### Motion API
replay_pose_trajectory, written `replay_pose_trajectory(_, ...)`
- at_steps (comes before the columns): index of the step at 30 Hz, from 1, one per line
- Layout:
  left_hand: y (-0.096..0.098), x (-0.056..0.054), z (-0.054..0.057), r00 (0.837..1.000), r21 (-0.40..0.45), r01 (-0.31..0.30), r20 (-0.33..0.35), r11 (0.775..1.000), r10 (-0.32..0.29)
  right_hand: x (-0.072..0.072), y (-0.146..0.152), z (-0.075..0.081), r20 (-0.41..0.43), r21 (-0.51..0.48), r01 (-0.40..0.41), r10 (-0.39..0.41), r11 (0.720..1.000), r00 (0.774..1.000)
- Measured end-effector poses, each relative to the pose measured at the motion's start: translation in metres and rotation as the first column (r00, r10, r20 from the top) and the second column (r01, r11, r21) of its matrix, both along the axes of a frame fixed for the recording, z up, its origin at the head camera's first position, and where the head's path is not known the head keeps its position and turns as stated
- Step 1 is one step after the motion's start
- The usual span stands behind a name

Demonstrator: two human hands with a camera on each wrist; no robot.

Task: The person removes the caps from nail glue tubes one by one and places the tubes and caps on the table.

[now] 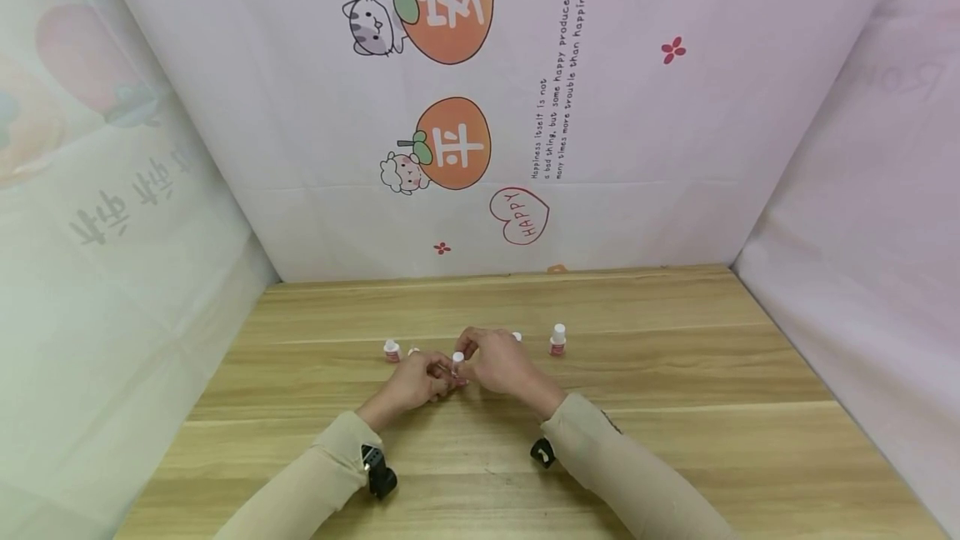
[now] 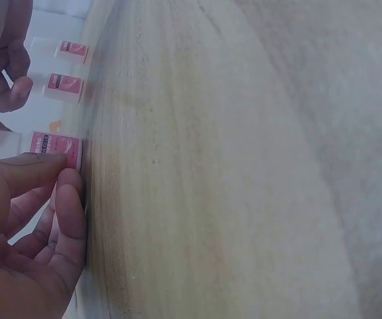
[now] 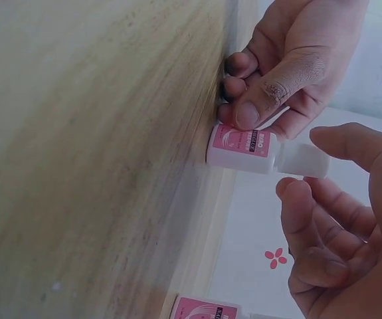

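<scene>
A small white glue bottle (image 3: 240, 147) with a pink label stands upright on the wooden table between my hands. My left hand (image 1: 414, 379) pinches its body low down, thumb over the label, as the left wrist view shows up close. Around its white cap (image 3: 303, 160), my right hand (image 1: 501, 361) has its fingertips on opposite sides, right at the cap's edges. To my left is another bottle (image 1: 392, 351), and beside it a white top (image 1: 413, 350) shows partly behind the left hand.
On the right stands a capped bottle (image 1: 558, 340); a further bottle (image 1: 517, 337) is mostly hidden behind my right hand. A printed white cloth (image 1: 630, 148) hangs at the table's (image 1: 480, 473) back edge, with pale cloth walls on both sides.
</scene>
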State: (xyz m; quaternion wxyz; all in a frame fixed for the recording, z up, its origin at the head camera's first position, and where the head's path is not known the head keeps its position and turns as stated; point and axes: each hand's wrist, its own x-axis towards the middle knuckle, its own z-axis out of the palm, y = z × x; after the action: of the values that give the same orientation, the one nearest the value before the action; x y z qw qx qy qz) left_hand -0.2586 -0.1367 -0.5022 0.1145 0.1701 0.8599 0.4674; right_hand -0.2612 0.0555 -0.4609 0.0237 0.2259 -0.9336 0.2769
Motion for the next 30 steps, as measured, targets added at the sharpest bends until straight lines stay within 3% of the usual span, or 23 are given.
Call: replay_pose_trajectory(30, 0.0005, -0.0009, -0.0018, 1.000, -0.019, 0.004, -0.021, 1.000, -0.004, 0.0024, 0.0005, 0.0038, 0.013, 0.007, 0.004, -0.004, 1.000, 1.000)
